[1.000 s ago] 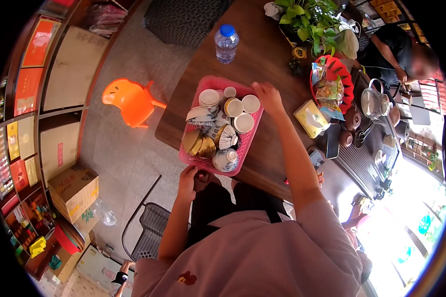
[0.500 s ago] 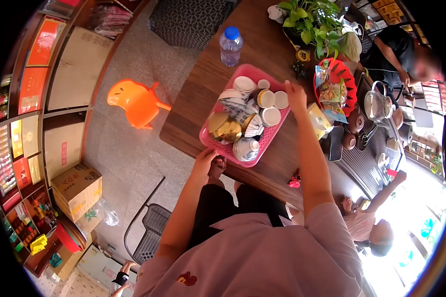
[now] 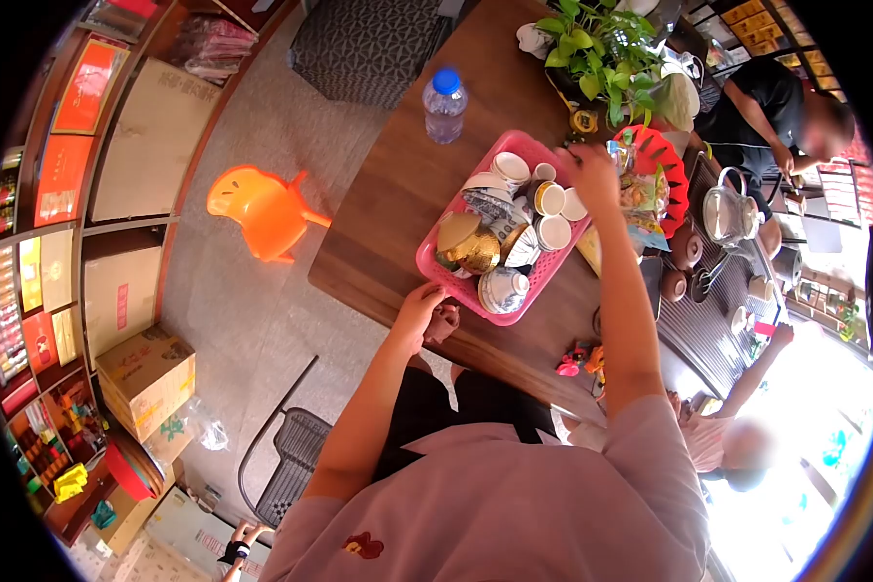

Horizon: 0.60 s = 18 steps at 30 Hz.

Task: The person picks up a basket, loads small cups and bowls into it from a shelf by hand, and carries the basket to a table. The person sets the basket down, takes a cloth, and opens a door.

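Note:
A pink plastic basket (image 3: 526, 303) rests on the dark wooden table, tilted across my view. Piled inside are several white cups (image 3: 553, 233), patterned bowls (image 3: 503, 289) and a shiny gold bowl (image 3: 470, 244). My left hand (image 3: 424, 312) grips the basket's near left rim, its lower fingers in shadow. At the far right corner, my right hand (image 3: 592, 177) is closed over the rim; its fingertips are a little blurred.
A water bottle (image 3: 444, 109), a potted plant (image 3: 597, 58) and a red tray of packets (image 3: 671, 179) stand on the table (image 3: 378, 204). An orange chair (image 3: 262, 209) is at left. Two people are at the right, near a glass teapot (image 3: 726, 215).
The basket has shifted to the right along the table, and both my hands have moved right with it. More orange and pink small items show near my right forearm.

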Each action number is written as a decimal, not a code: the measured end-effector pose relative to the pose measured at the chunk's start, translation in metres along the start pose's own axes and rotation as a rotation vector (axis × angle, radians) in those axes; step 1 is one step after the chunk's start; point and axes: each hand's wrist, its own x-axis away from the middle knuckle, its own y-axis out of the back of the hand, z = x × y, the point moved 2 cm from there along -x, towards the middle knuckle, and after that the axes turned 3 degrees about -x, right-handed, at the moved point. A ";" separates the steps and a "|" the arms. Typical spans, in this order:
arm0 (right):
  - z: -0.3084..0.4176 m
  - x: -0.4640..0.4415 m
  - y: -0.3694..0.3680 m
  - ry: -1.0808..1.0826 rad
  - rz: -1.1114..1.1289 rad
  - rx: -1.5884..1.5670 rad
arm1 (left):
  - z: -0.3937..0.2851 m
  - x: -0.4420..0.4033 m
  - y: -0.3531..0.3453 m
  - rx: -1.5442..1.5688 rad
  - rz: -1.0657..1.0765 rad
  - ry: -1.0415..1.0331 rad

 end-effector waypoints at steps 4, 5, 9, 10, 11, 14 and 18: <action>0.121 -0.029 -0.008 0.330 -0.098 -0.364 | 0.009 0.001 0.032 0.090 -0.125 -0.036; 0.137 -0.037 -0.018 0.350 -0.104 -0.503 | 0.011 0.000 0.041 0.181 -0.206 -0.071; 0.164 -0.060 -0.054 0.254 -0.209 -0.673 | 0.001 -0.002 0.082 0.392 -0.339 -0.318; 0.165 -0.061 -0.055 0.198 -0.191 -0.721 | -0.003 -0.004 0.088 0.374 -0.419 -0.312; 0.165 -0.063 -0.056 0.141 -0.171 -0.767 | -0.006 -0.009 0.090 0.375 -0.410 -0.320; 0.150 -0.076 -0.046 0.044 -0.238 -0.813 | -0.019 -0.014 0.095 0.056 -0.596 -0.449; 0.114 -0.103 -0.031 -0.064 -0.331 -0.702 | 0.010 -0.048 0.100 -1.295 -0.658 -0.402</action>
